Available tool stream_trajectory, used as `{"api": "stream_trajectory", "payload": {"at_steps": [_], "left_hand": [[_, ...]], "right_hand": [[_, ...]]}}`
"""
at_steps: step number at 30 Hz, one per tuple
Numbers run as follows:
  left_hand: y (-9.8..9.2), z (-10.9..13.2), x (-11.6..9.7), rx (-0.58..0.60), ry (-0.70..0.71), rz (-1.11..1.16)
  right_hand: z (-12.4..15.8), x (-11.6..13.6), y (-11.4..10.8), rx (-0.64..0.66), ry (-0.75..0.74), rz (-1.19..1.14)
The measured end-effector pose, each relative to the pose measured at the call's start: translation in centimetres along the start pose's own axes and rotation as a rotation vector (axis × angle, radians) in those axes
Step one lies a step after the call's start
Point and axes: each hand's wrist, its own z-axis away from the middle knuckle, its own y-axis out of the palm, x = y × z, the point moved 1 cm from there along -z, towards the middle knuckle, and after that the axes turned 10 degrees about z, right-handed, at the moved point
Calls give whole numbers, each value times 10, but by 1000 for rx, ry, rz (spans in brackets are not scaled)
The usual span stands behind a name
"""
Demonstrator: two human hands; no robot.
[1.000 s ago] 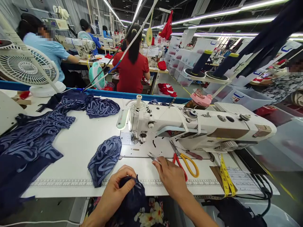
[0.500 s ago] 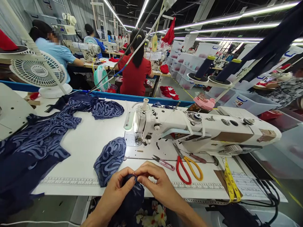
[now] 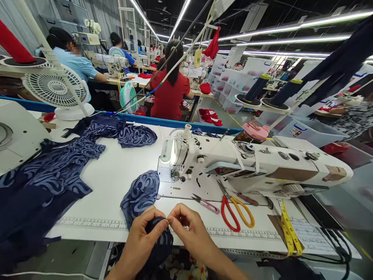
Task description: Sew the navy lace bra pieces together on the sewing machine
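My left hand point(image 3: 143, 233) and my right hand point(image 3: 186, 229) meet at the table's near edge, fingertips pinched together on a small dark navy fabric piece point(image 3: 159, 243) that hangs down toward my lap. Just beyond them lies a blue swirl-patterned fabric piece point(image 3: 140, 194), partly on the needle plate of the white sewing machine point(image 3: 250, 163). Pink thread snips point(image 3: 206, 203) rest on the table right of my hands, and beside them are red-and-yellow scissors point(image 3: 236, 210).
A pile of blue patterned fabric point(image 3: 52, 171) covers the left of the white table point(image 3: 110, 182). A white fan point(image 3: 56, 91) stands at the far left. A yellow tape measure point(image 3: 287, 227) lies at the right. Other people sew at tables behind.
My right hand set the pink snips down on the table and came back to the dark fabric, pinching it together with my left hand. The view shifted slightly.
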Motion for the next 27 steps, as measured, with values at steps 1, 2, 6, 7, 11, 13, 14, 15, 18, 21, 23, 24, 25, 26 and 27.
{"api": "stream_trajectory", "payload": {"at_steps": [1, 2, 6, 7, 11, 13, 14, 15, 18, 21, 23, 24, 25, 26, 27], "left_hand": [[-4, 2, -2, 17, 5, -17], [-10, 5, -5, 25, 14, -35], [-37, 6, -29, -5, 51, -110], [-44, 2, -36, -11, 53, -129], [-71, -40, -54, -53, 89, -240], [-79, -70, -52, -70, 153, -396], [-80, -84, -47, -75, 184, -491], [-78, -96, -40, -66, 193, -540], [-64, -115, -15, -2, 193, -594], [-45, -106, 4, 80, 206, -604], [-37, -92, 10, 106, 238, -586], [-35, -85, 11, 114, 265, -564], [-34, -79, 12, 121, 296, -535], [-33, -74, 11, 131, 325, -505], [-33, -69, 10, 142, 346, -481]], "right_hand": [[-4, 0, -1, 33, 20, -24], [-8, -1, -2, 38, 19, 0], [-40, -2, -4, -175, -214, 436], [-50, -3, -2, -207, -314, 545], [-77, -9, 17, -122, -601, 797], [-77, -15, 28, -98, -646, 857], [-74, -19, 33, -108, -654, 875], [-70, -22, 38, -123, -657, 888], [-49, -28, 43, -150, -650, 882], [-31, -29, 33, -107, -583, 708], [-29, -29, 19, -145, -423, 499], [-30, -30, 11, -192, -312, 396], [-33, -31, 5, -241, -197, 297], [-37, -33, -1, -267, -89, 200], [-42, -34, -4, -260, -2, 105]]}}
